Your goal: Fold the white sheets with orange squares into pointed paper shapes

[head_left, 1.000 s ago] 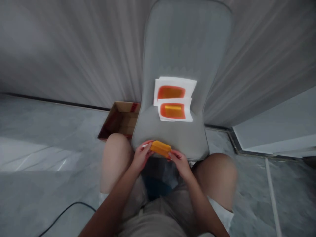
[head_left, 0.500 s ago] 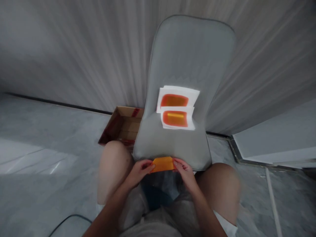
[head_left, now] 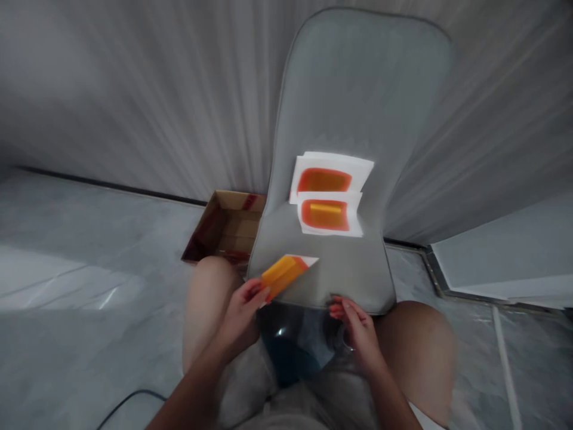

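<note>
My left hand pinches a folded orange paper by its lower left end. The paper is tilted up to the right over the front of the chair seat, and a white corner shows at its far end. My right hand is apart from it, at the seat's front edge, with fingers loosely bent and nothing visible in them. On the grey chair lie white sheets with orange-red printed areas, one stack behind another. A yellow strip shows on the nearer one.
An open cardboard box stands on the floor to the chair's left. Behind the chair is a grey wall. A dark cable runs over the marble-look floor at lower left. My knees flank the seat.
My right hand has let go of the orange paper and moved right. My left hand has lifted the paper forward and tilted it. The view has shifted slightly.
</note>
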`<act>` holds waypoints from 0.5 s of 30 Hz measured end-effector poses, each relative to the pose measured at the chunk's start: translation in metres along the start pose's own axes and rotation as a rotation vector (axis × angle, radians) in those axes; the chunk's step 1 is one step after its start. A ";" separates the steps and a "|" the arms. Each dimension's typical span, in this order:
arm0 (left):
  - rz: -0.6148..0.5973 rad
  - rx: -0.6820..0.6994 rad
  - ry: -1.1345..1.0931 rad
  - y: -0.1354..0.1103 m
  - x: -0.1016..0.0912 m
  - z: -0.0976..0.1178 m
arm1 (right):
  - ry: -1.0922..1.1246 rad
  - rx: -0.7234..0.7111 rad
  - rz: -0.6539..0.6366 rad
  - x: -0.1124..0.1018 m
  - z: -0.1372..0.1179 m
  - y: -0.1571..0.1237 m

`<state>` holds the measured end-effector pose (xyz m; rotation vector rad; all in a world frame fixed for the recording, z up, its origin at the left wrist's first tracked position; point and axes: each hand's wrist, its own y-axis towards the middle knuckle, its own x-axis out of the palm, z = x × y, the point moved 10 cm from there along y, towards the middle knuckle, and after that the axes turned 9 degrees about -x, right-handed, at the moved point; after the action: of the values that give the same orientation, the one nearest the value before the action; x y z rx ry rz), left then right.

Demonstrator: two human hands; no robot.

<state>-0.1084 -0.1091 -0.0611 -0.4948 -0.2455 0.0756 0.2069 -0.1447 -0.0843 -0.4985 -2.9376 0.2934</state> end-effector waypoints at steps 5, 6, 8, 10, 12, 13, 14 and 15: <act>0.030 0.041 0.077 0.011 0.008 0.011 | -0.057 0.039 0.002 0.004 0.003 0.007; 0.061 0.072 0.076 0.018 0.007 0.017 | -0.065 0.044 0.001 0.005 0.003 0.008; 0.163 0.164 0.048 0.034 0.001 0.032 | -0.072 0.055 -0.001 0.007 0.005 0.011; 0.298 0.265 0.018 0.052 -0.008 0.050 | -0.080 0.067 -0.001 0.007 0.008 0.013; 0.333 0.303 0.031 0.073 -0.004 0.063 | -0.092 0.077 0.003 0.006 0.011 0.014; 0.331 0.304 0.082 0.083 0.002 0.068 | -0.096 0.082 0.006 0.006 0.013 0.015; 0.353 0.325 0.181 0.089 0.007 0.075 | -0.098 0.090 0.006 0.006 0.015 0.015; 0.400 0.362 0.295 0.091 0.011 0.083 | -0.099 0.098 0.003 0.006 0.016 0.015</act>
<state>-0.1198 0.0105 -0.0321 -0.1832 0.1596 0.4263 0.2032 -0.1310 -0.1025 -0.4876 -2.9994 0.4734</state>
